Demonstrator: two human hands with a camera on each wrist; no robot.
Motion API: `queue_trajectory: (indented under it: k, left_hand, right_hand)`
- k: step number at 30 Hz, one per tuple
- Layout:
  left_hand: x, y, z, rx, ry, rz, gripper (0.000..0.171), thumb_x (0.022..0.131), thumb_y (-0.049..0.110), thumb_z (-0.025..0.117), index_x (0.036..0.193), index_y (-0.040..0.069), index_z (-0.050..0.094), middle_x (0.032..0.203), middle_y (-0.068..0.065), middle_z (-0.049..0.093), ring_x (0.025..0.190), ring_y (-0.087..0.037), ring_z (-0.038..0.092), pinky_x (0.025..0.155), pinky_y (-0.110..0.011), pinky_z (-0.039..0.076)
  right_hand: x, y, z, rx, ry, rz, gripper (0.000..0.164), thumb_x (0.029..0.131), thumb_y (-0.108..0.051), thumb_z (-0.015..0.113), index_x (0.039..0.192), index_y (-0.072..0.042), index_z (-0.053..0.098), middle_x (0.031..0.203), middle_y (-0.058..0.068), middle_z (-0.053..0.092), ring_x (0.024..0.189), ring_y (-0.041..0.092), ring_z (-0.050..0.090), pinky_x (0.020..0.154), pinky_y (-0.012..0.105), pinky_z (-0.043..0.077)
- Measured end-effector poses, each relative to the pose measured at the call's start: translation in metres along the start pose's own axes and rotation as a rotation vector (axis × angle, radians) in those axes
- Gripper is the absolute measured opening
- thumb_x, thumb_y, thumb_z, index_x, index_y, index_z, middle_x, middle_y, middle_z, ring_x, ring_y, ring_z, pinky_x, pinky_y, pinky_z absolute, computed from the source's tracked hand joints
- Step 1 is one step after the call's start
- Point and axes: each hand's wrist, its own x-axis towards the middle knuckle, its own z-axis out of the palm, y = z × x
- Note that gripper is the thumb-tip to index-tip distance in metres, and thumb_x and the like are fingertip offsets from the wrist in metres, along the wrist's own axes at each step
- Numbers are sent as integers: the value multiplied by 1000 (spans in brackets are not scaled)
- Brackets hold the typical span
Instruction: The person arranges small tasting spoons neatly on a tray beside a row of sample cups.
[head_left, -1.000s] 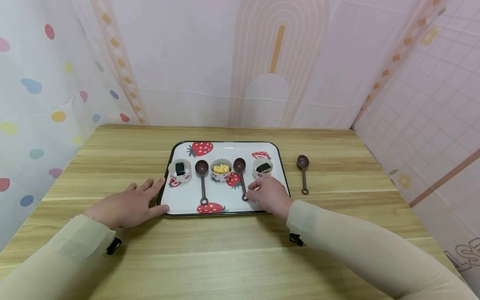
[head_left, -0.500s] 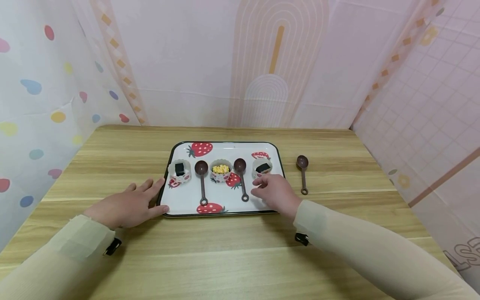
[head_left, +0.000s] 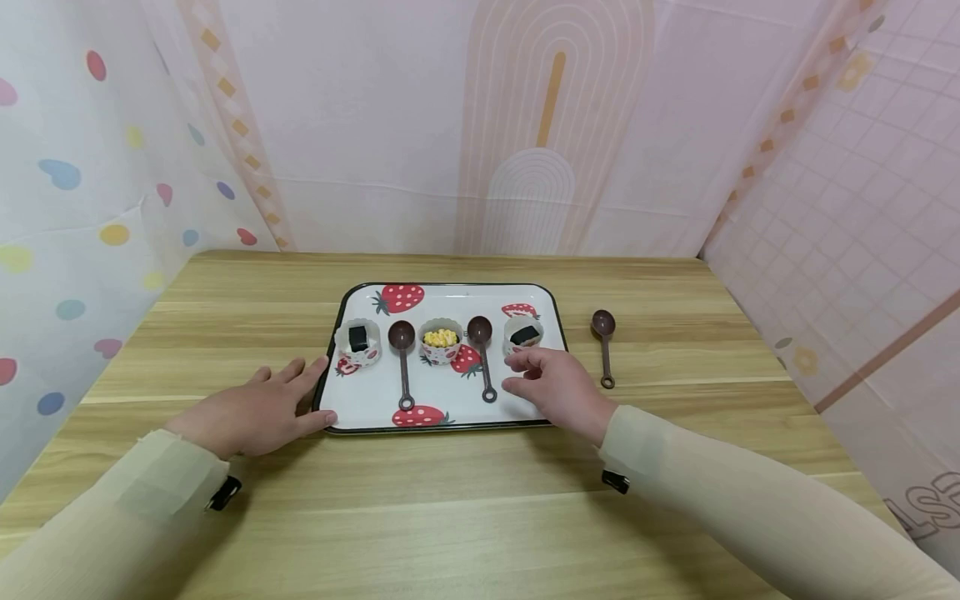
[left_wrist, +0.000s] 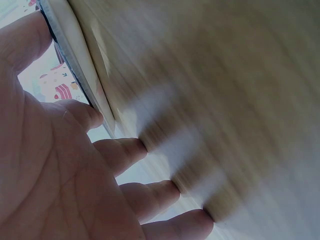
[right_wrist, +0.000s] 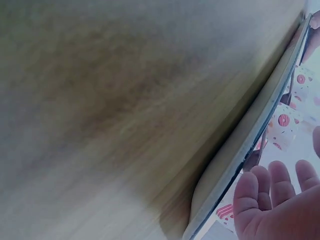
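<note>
Our right hand (head_left: 558,387) has eased rightward from the spoon (head_left: 484,360) lying just left of its loosely curved, empty fingers; our left hand (head_left: 258,408), fingers spread, only touches the tray (head_left: 457,398). Placing seems done; next calls for withdrawing.

Wood-grain tbl (head_left: 420,517) w/ dotted cloth (head_left: 112,192) L, arch-print backdrop (head_left: 375,125) behind, grid-print cloth (head_left: 877,200) R.

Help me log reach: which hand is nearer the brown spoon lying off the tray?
Right. The right hand is over the right side of the tray, left of the spoon; the left hand is at the tray's opposite, left edge.
</note>
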Motion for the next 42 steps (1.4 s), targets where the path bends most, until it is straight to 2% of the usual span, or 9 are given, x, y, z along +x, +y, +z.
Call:
queue_trajectory:
  k: [5, 8, 11, 13, 15, 17, 21, 32, 42]
  left_hand:
    - [0, 0, 0, -2, -7, -6, 109, 96, 82, 42, 168, 4, 17, 165, -42, 22, 140, -77, 24, 104, -83, 37]
    - [0, 0, 0, 0, -6, -4, 109, 96, 82, 43, 168, 4, 18, 165, -42, 23, 140, -77, 25, 103, -83, 37]
    - [0, 0, 0, -2, -7, -5, 109, 96, 82, 43, 168, 4, 17, 164, -42, 23, 140, -77, 25, 103, -83, 37]
    - [0, 0, 0, -3, -7, -7, 109, 96, 83, 43, 168, 5, 17, 164, -42, 23, 140, -77, 24, 102, -83, 38]
    - [1, 0, 0, -2, -8, -8, 110, 96, 83, 43, 168, 5, 17, 164, -42, 23, 140, -77, 25, 102, -83, 38]
    - [1, 0, 0, -1, -8, -6, 109, 96, 82, 43, 168, 4, 18, 164, -42, 23, 140, -77, 25, 103, -83, 38]
    - [0, 1, -1, 1, -8, -6, 109, 96, 82, 44, 168, 4, 18, 164, -43, 23, 139, -77, 25, 103, -83, 37]
    - [1, 0, 0, 3, -9, -5, 109, 96, 82, 44, 168, 4, 18, 164, -43, 22, 139, -77, 25, 103, -83, 37]
    - [0, 0, 0, -1, -5, -2, 109, 96, 82, 44, 168, 3, 18, 164, -43, 23, 140, -77, 24, 105, -82, 36]
  right_hand:
    - [-2, 1, -3, 10, 8, -26, 39, 95, -25, 80, 133, -16, 74, 137, -1, 72, 122, 23, 65, 104, 42, 55]
    - [-3, 1, -6, 4, 24, -31, 40, 95, -27, 80, 134, -17, 74, 129, 1, 74, 108, 20, 64, 91, 36, 54]
    - [-6, 1, -10, 3, 42, -34, 42, 95, -29, 80, 135, -18, 74, 120, 3, 75, 90, 22, 56, 73, 30, 45]
    - [-7, 2, -13, -6, 57, -49, 41, 95, -30, 80, 134, -19, 74, 123, 3, 75, 95, 23, 60, 72, 29, 44]
    - [-8, 3, -16, -12, 71, -61, 41, 95, -31, 80, 134, -20, 74, 134, 2, 73, 111, 25, 65, 80, 31, 49]
    - [-9, 5, -19, -25, 87, -84, 41, 95, -31, 80, 135, -21, 73, 148, 2, 65, 135, 27, 60, 98, 38, 54]
    - [-8, 11, -23, -76, 109, -118, 43, 96, -32, 80, 137, -21, 71, 161, 5, 53, 154, 32, 43, 123, 54, 40]
    - [-6, 26, -37, -252, 141, -199, 61, 99, -39, 72, 150, -7, 59, 168, 18, 40, 159, 45, 28, 129, 62, 23]
    - [-1, 42, -47, -354, 101, -195, 72, 102, -45, 67, 159, -6, 47, 172, 23, 28, 162, 47, 15, 132, 59, 10]
